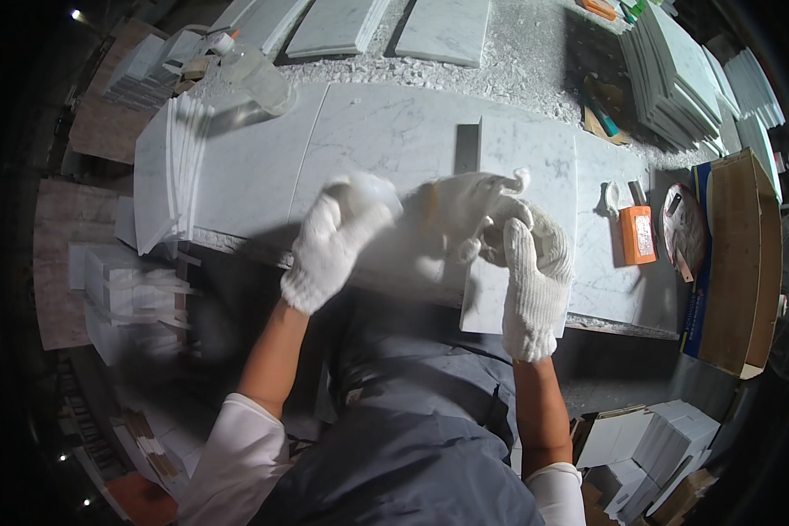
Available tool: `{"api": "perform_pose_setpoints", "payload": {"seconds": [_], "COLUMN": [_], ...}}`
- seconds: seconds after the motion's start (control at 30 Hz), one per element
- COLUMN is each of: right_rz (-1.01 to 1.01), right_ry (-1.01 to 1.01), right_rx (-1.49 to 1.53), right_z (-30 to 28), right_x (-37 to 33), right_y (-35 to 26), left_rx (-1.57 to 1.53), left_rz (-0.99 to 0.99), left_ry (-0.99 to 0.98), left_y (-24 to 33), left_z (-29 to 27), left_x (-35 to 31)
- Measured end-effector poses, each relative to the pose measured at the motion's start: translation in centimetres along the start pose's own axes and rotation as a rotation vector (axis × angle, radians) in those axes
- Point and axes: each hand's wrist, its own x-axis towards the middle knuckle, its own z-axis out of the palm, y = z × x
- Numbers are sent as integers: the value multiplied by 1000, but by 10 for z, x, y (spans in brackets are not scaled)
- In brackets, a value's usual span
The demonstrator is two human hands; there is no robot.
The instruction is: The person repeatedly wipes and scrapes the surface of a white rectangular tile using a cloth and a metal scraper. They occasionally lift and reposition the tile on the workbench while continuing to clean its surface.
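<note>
Both my hands wear white knitted gloves and hover over the near side of a bench topped with pale grey-veined marble slabs [394,131]. My right hand [536,276] pinches the edge of a crumpled, whitish, cloth-like piece [465,206] with a curled tip; motion blur hides its exact kind. My left hand [329,241] is to the left of it, fingers closed around a blurred pale thing [373,191] that I cannot make out. Beneath the right hand, a narrow marble tile [491,302] juts past the bench's front edge.
A clear plastic bottle [263,79] lies behind upright thin tiles [175,167] at left. At right are an orange box [637,235], a round dish [682,223] and an open cardboard box [736,272]. Stacked tiles [671,79] stand far right; white chips [517,88] cover the back.
</note>
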Motion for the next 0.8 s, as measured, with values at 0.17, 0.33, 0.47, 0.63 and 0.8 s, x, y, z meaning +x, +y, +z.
{"api": "perform_pose_setpoints", "payload": {"seconds": [0.17,0.33,0.47,0.63,0.8], "right_rz": [-347,-608,-548,-123,-28], "right_ry": [-101,-144,-244,-296,-302], "right_rx": [-80,-435,-358,-48,-98], "right_z": [20,16,6,1,1], "right_x": [-11,-18,-22,-29,-25], "right_y": [17,21,12,3,-3], "left_rx": [145,150,427,413,591], "left_rz": [40,7,373,290,391], "left_ry": [-79,-114,-20,-18,23], "left_y": [19,20,12,6,13], "left_z": [26,46,48,59,62], "left_x": [-33,-42,-43,-50,-54]}}
